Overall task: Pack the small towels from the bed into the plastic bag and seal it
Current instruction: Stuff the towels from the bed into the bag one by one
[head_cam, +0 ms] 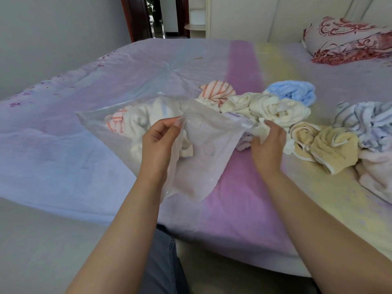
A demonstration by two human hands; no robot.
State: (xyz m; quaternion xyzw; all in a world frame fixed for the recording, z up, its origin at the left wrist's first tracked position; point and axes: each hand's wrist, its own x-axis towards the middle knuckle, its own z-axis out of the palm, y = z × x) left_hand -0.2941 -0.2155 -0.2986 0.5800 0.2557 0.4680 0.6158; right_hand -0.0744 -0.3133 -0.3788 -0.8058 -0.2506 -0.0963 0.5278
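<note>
Between the two hands, in the head view, lies the mouth of the plastic bag [203,145], and everything about the coming move hangs on that gap. The left hand [158,143] makes its grip on the upper lip of the bag, thumb and fingers pinching the film and lifting it so the opening faces right, toward the other hand. Beyond that grip, toward the bag's closed end, the packed towels [137,122] already sit inside: cream ones and an orange-striped one, seen through the film. The bag's long axis runs from the left grip away and to the left across the bed [63,145].

The right hand [268,143] closes its grip on a white towel [262,129], fingers curled round the cloth, just beside the bag's open edge. This hand is the nearer one to the loose pile. Beyond and to the right of its grip lie the unpacked towels: a cream bundle [269,107], an orange-striped towel [216,91], a light blue towel [293,92], a yellow towel [331,147], and a blue-striped towel [364,122].

My reading is that packing is under way and well short of done. The next move looks like a short leftward push of the held towel into the raised mouth, along the bag's length. Sealing is not yet begun.
</note>
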